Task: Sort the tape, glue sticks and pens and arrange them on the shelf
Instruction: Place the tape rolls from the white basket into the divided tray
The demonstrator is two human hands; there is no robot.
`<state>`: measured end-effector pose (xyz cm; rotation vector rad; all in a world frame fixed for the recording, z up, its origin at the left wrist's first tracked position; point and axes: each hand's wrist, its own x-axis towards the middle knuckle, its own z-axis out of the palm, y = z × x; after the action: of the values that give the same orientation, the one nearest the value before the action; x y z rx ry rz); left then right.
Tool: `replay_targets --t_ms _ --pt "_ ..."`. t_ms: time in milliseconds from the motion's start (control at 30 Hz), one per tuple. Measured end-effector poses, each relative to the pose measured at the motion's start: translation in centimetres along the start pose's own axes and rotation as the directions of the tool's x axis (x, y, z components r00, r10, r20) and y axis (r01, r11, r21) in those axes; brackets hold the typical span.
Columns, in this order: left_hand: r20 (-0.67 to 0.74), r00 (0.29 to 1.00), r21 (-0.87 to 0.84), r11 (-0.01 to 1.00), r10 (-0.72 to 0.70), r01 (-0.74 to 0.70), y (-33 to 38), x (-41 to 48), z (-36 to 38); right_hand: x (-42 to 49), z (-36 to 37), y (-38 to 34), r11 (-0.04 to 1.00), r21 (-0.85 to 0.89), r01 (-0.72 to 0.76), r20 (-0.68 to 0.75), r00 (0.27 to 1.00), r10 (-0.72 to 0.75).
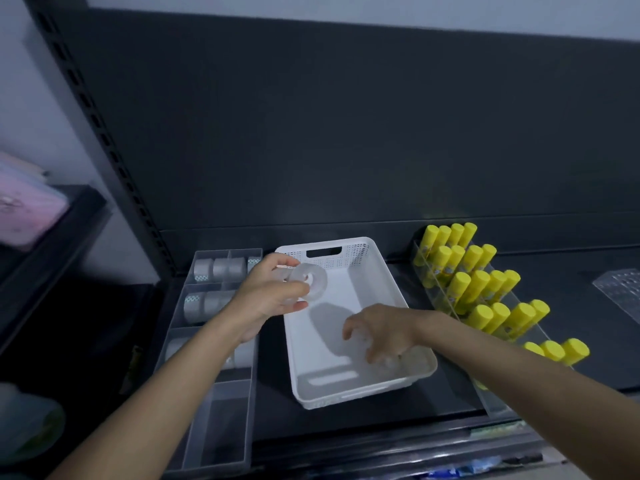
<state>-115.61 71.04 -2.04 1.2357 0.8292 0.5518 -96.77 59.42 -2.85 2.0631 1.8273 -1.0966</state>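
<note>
A clear tape roll (311, 282) is being held by the left hand (268, 294) above the far left corner of a white plastic basket (356, 254). The roll is being pinched between the thumb and the curled fingers, with its open core turned towards the camera.

The right hand (381, 332) is being lowered into the near right part of the basket, palm down, with its fingers spread and bent like a claw over some blurred clear items (414, 358) lying on the basket floor. Whether anything is actually being gripped there cannot be told from the view.

The basket is being kept in the middle of a dark shelf (346, 420). Just to its left, a clear divided tray (221, 427) is being used for tape: grey-looking tape rolls (221, 268) are being stored on edge in its far and middle compartments, partly hidden by the left forearm.

To the right of the basket, yellow-capped glue sticks (474, 285) are being displayed in slanted rows in a clear tiered rack (498, 403), which runs from the far side of the shelf to the near side. A clear textured piece (620, 289) is lying at the right edge, and a pink item (27, 209) is being kept on the neighbouring shelf at far left.
</note>
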Motion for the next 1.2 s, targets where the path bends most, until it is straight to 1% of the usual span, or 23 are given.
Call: replay_targets --t_ms 100,167,200,267,300,333,400,433,500,567,633,667,700,733,800,867,900,967,1000,1100,1200 --pt "0.009 1.0 -0.066 0.998 0.011 -0.01 0.2 -0.4 -0.8 1.2 -0.2 -0.2 0.996 0.061 0.06 -0.173 0.984 -0.048" --pt "0.027 1.0 -0.076 0.997 0.013 -0.011 0.1 -0.8 -1.3 1.9 -0.6 -0.7 0.989 0.12 0.087 -0.309 0.95 -0.046" --pt "0.034 0.999 -0.081 0.997 0.012 -0.009 0.1 -0.9 -1.5 2.4 -0.8 -1.0 0.987 0.132 0.089 -0.392 0.92 -0.03" --pt "0.029 1.0 -0.108 0.994 0.0 0.003 0.0 -1.0 -1.8 3.3 -0.8 -1.6 0.994 0.088 0.066 -0.579 0.815 -0.003" --pt "0.018 1.0 -0.129 0.992 -0.012 0.014 -0.1 -1.1 -1.9 3.8 -0.5 -1.8 0.997 0.047 0.058 -0.646 0.764 -0.014" --pt "0.006 1.0 -0.152 0.988 -0.024 0.025 -0.1 -1.1 -2.0 4.1 -0.2 -2.1 0.998 -0.005 0.056 -0.674 0.738 -0.044" --pt "-0.005 0.999 -0.192 0.981 -0.041 0.04 -0.3 -1.2 -2.1 4.8 1.0 -2.6 0.991 -0.102 0.082 -0.638 0.759 -0.129" --pt "-0.005 0.999 -0.203 0.978 -0.043 0.042 -0.3 -1.2 -2.2 4.9 1.6 -2.8 0.988 -0.095 0.12 -0.624 0.766 -0.153" --pt "0.0 0.999 -0.226 0.973 -0.046 0.044 -0.4 -1.2 -2.5 4.6 2.2 -3.1 0.98 0.038 0.197 -0.652 0.748 -0.125" --pt "0.002 0.999 -0.256 0.965 -0.053 0.052 -0.5 -1.2 -2.8 4.4 1.7 -3.1 0.95 0.195 0.246 -0.715 0.698 -0.034" --pt "0.001 0.998 -0.267 0.962 -0.058 0.056 -0.6 -1.3 -3.1 4.0 0.9 -2.5 0.925 0.294 0.24 -0.758 0.648 0.073" --pt "0.001 0.998 -0.268 0.962 -0.057 0.056 -0.7 -1.3 -3.2 3.8 0.4 -2.2 0.923 0.323 0.21 -0.759 0.64 0.121" --pt "0.001 0.998 -0.271 0.961 -0.056 0.054 -0.7 -1.4 -3.2 3.6 0.1 -1.8 0.927 0.334 0.173 -0.75 0.645 0.151" --pt "0.002 0.998 -0.275 0.96 -0.055 0.053 -0.7 -1.4 -3.2 3.5 -0.1 -1.5 0.943 0.308 0.127 -0.732 0.664 0.15" --pt "0.002 0.998 -0.281 0.958 -0.058 0.056 -0.7 -1.5 -3.4 3.4 0.2 -1.5 0.983 0.177 0.046 -0.679 0.729 0.088" --pt "0.003 0.998 -0.287 0.956 -0.062 0.06 -0.7 -1.7 -3.4 3.7 1.2 -1.9 0.992 0.124 0.02 -0.611 0.789 0.06" --pt "0.005 0.998 -0.293 0.954 -0.063 0.062 -0.7 -1.8 -3.4 3.8 1.6 -2.0 0.994 0.108 0.006 -0.594 0.802 0.06" --pt "0.016 0.998 -0.313 0.947 -0.063 0.065 -0.8 -2.0 -3.5 4.0 1.9 -2.3 0.997 0.078 -0.03 -0.588 0.805 0.07" --pt "0.022 0.998 -0.324 0.944 -0.065 0.068 -0.8 -2.1 -3.6 4.0 2.0 -2.4 0.995 0.092 -0.034 -0.581 0.81 0.081" --pt "0.038 0.996 -0.347 0.934 -0.076 0.085 -0.9 -2.2 -3.8 4.0 2.0 -2.3 0.988 0.155 0.006 -0.549 0.832 0.081" --pt "0.088 0.993 -0.383 0.917 -0.083 0.111 -0.9 -2.4 -3.8 4.0 1.9 -2.1 0.993 0.122 0.002 -0.552 0.831 0.066"
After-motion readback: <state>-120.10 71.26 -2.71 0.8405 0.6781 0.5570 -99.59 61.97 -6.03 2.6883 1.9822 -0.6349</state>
